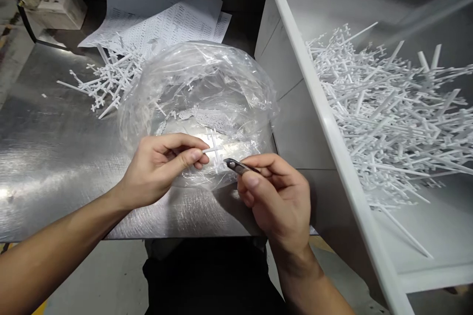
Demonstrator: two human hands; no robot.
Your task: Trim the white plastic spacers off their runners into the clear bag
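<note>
Plastic sprue (pixel 213 151), a small white cross-branched piece, sits pinched between the thumb and fingertips of my left hand (pixel 162 167), held just above the open mouth of a clear plastic bag (pixel 199 103). My right hand (pixel 277 197) is clamped around a small metal cutter (pixel 236 166), its dark tip meeting the lower branch of the sprue; whether the blades are closed on the plastic I cannot tell from here. Both hands work close together over the near edge of the steel table (pixel 55 157).

I judge the step in hand to be trimming: a small part is being snipped from its runner so that it falls into the bag, where a thin scatter of tiny white pieces already lies. The next move, as I read it, calls for a steady grip with the left fingers, the cutter tip set square at the joint, and the piece kept over the bag's mouth so nothing lands on the table.

Behind the bag, a loose heap of white sprues (pixel 107 81) rests on the table, touching printed paper sheets (pixel 166 15). To my right, a tilted white bin (pixel 318 98) holds a far larger tangle of runners (pixel 391 118). A pale power strip (pixel 48 2) lies at the far left corner.
</note>
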